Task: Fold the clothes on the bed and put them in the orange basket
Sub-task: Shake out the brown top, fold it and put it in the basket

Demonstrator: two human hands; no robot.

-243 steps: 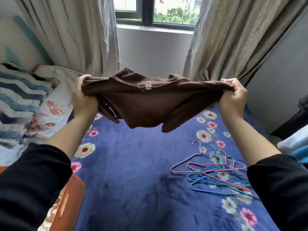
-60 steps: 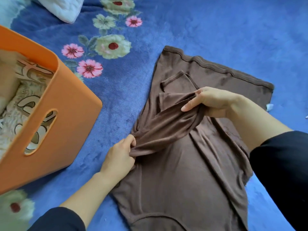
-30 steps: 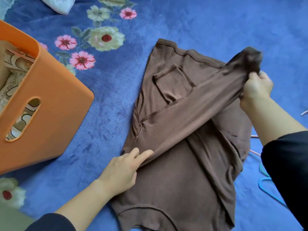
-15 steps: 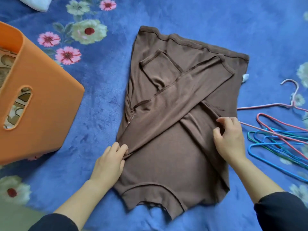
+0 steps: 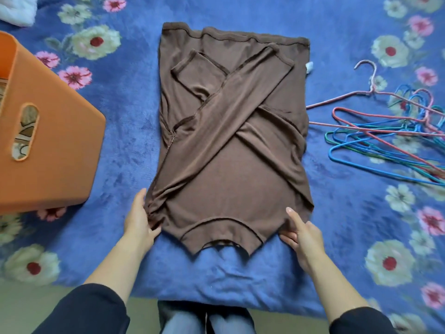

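A brown long-sleeved shirt (image 5: 231,145) lies flat on the blue flowered blanket (image 5: 337,201), its two sleeves crossed over the body and its collar nearest me. My left hand (image 5: 139,220) grips the bunched near-left shoulder corner. My right hand (image 5: 302,235) holds the near-right shoulder corner, forefinger straight on top and the other fingers tucked under the edge. The orange basket (image 5: 60,153) stands on the bed to the left of the shirt, a patterned cloth showing through its handle slot.
Several coloured wire hangers (image 5: 385,131) lie in a heap right of the shirt. A white cloth (image 5: 14,10) sits at the far left corner. The bed's near edge runs below my hands, with my knees in jeans (image 5: 204,319) just under it.
The left sleeve has been laid across the shirt and let go. My right hand has come down from the right side seam to the near-right shoulder; my left hand stays at the near-left corner.
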